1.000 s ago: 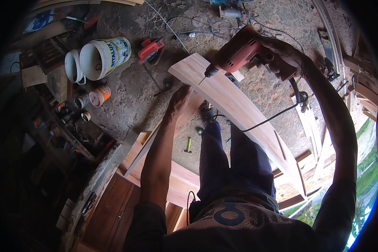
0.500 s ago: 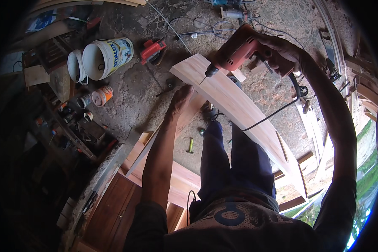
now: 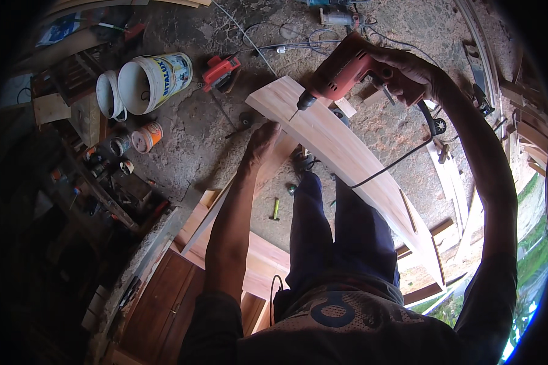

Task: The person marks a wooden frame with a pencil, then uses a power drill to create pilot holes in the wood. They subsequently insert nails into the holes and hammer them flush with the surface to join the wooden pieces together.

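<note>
A red corded power drill (image 3: 341,68) is in my right hand (image 3: 411,73), whose fingers wrap round its handle. Its thin bit points down at the top face of a long pale wooden board (image 3: 347,146), near the far left end, and the tip appears to touch the wood. My left hand (image 3: 263,141) is closed at the edge of that board's far end, beside the bit; its fingertips are partly hidden. Below it, another wooden panel (image 3: 278,157) meets the board from underneath. The drill's black cord (image 3: 393,165) crosses over the board.
Two white buckets (image 3: 155,84) lie on the rough floor at left, near an orange-and-white tub (image 3: 147,137). A red power tool (image 3: 219,73) sits beyond the board. A yellow-green-handled hammer (image 3: 276,209) lies by my legs. Cables and a blue tool (image 3: 329,3) are at the back.
Hardly anything differs. The drill and my right hand have shifted very slightly, while the bit stays at the same place on the board. My left hand keeps its place.
</note>
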### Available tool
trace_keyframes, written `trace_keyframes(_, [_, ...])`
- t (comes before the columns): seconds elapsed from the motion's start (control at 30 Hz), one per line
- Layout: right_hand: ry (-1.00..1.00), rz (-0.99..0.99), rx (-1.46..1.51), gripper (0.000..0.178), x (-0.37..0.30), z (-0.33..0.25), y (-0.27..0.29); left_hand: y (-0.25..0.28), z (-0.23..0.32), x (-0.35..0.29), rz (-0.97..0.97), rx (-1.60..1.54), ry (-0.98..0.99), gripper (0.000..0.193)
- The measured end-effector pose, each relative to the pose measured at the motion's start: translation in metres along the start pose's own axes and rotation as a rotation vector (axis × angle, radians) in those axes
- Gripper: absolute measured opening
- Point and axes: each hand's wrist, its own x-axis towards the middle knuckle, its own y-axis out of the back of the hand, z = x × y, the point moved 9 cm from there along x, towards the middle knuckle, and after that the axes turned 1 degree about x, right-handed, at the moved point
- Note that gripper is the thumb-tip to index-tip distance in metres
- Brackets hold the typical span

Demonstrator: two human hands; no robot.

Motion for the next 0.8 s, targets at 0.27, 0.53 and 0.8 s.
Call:
trace_keyframes(0.27, [-0.03, 0.061, 0.002, 0.056, -0.005, 0.0, -0.003, 0.002, 0.001, 0.0, -0.014, -0.083, 0.088, 0.045])
trace_keyframes(0.53, [-0.005, 0.048, -0.019, 0.054, -0.003, 0.003, 0.001, 0.003, 0.006, 0.003, -0.004, -0.034, 0.056, 0.042])
trace_keyframes(0.8, [-0.089, 0.04, 0.005, 0.051, -0.005, 0.005, -0.004, 0.003, 0.007, 0.002, 0.008, -0.131, 0.12, 0.046])
